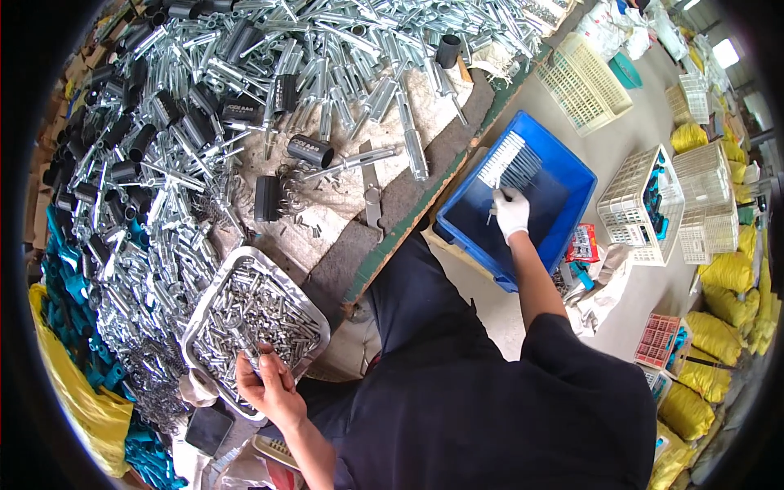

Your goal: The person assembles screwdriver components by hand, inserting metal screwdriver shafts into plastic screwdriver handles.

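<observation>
Head view: left hand (273, 394) is bare, fingers closed round a slim metal part (238, 328), held above the tray (311, 306) of loose small pins; likely parked there so spares sit right under the fingers. Right hand (512, 211), white-gloved, is inside the blue bin (578, 200), just below a neat row of metal rods (518, 167); fingers are bent, can't tell if they pinch anything. Rods lie side by side, probably to save space and ease counting. Bin stands beside the desk (335, 261), seemingly for a short reach. Edges: bin walls rise round the right hand, dark bin bottom is bare below the row. Desk's green edge runs close by the bin's left side. Left side is tight: tray rim round the pins, heaped metal tubes (171, 269) beyond. Bare cloth patch mid-desk gives some room.
</observation>
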{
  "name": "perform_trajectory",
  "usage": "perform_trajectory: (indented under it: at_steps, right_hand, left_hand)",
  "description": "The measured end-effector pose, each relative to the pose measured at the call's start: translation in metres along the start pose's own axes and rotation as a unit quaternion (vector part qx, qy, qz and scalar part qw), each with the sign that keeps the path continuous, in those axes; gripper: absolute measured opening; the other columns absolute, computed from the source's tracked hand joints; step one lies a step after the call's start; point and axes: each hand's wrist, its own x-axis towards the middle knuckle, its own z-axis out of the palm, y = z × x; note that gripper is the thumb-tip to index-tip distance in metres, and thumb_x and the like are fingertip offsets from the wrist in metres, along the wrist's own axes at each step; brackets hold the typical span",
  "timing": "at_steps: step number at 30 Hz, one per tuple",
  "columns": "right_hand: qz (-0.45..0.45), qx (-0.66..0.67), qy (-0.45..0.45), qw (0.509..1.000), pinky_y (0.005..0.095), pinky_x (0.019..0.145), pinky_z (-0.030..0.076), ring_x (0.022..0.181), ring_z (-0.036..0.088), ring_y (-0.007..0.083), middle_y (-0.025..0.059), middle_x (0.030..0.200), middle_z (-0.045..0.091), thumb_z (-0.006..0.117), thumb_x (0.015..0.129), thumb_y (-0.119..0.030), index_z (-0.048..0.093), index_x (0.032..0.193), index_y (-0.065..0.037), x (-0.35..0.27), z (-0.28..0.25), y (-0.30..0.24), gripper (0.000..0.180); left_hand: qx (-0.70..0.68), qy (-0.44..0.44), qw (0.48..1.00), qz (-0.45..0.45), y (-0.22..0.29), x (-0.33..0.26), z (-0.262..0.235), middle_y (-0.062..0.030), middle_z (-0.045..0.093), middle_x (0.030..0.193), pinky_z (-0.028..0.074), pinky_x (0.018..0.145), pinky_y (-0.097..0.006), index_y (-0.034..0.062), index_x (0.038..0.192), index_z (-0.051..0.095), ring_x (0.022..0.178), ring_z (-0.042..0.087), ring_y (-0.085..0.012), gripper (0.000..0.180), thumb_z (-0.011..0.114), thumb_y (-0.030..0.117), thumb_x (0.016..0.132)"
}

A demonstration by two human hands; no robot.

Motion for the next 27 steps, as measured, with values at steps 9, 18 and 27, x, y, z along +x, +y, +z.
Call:
perform_trajectory:
  at_steps: [9,18,27]
  right_hand:
    - [0.090,0.302,-0.509,0.801,0.0252,0.071,0.056,0.078,0.064,0.0155,0.0107,0.099,0.062,0.059,0.090,-0.009,0.054,0.111,0.003,-0.226,0.042,-0.202,0.024]
    - [0.000,0.133,-0.601,0.788,0.0253,0.063,0.055,0.071,0.064,0.0134,0.0080,0.089,0.060,0.051,0.095,-0.006,0.053,0.112,0.004,-0.277,0.088,-0.233,0.020]
    - [-0.160,0.174,-0.453,0.859,0.0199,0.040,0.035,0.043,0.044,0.0070,0.0045,0.060,0.057,0.047,0.096,-0.012,0.056,0.102,-0.001,-0.267,0.092,-0.272,0.016]
  left_hand:
    - [0.123,-0.213,0.968,-0.051,0.047,-0.001,0.061,-0.0022,0.065,0.079,0.040,0.064,-0.020,0.0002,0.088,0.059,0.068,0.050,-0.0039,0.020,0.075,0.010,0.082]
    - [0.185,-0.109,0.976,-0.018,0.046,-0.012,-0.001,0.0030,0.053,0.066,0.038,0.056,-0.023,-0.0015,0.083,0.059,0.063,0.044,-0.0050,0.016,0.072,0.007,0.081]
    - [0.065,-0.114,0.982,-0.139,0.061,-0.025,-0.065,0.0016,0.056,0.064,0.039,0.054,-0.022,-0.0023,0.090,0.061,0.059,0.052,-0.0040,0.017,0.057,0.014,0.091]
